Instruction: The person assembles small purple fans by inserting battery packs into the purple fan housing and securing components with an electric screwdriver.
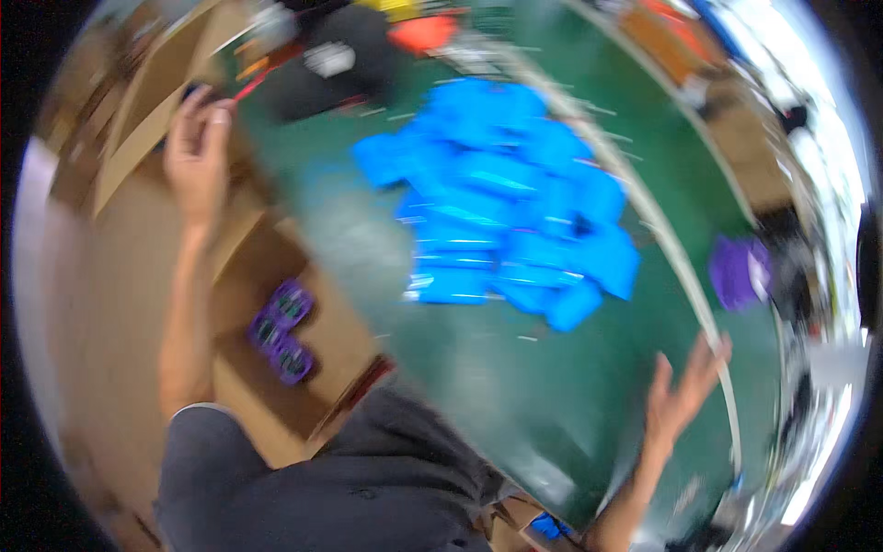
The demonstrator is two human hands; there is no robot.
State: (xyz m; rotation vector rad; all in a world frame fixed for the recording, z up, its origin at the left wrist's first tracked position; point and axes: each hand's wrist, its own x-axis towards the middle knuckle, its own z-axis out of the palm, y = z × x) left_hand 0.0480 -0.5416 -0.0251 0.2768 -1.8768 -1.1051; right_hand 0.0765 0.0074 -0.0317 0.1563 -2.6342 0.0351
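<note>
My left hand [200,158] is raised at the far left, beside the flap of a cardboard box [152,115]. Its fingers are curled in toward the thumb around something small and dark, too blurred to name. A thin red strip [250,86] shows just past the thumb. Over the green table [441,368], at the right, my right hand [685,391] is open with its fingers spread and holds nothing. Between the two hands lies a heap of shiny blue packets [501,198]. Several round purple-and-black items [280,331] sit in an open cardboard box [345,359] near my left forearm.
A black bag-like thing [336,64] with a white mark lies at the table's far left, near an orange-red item [423,34]. A pale strip [644,198] runs along the table. Beyond it stand a purple item [740,273] and brown cardboard [750,147].
</note>
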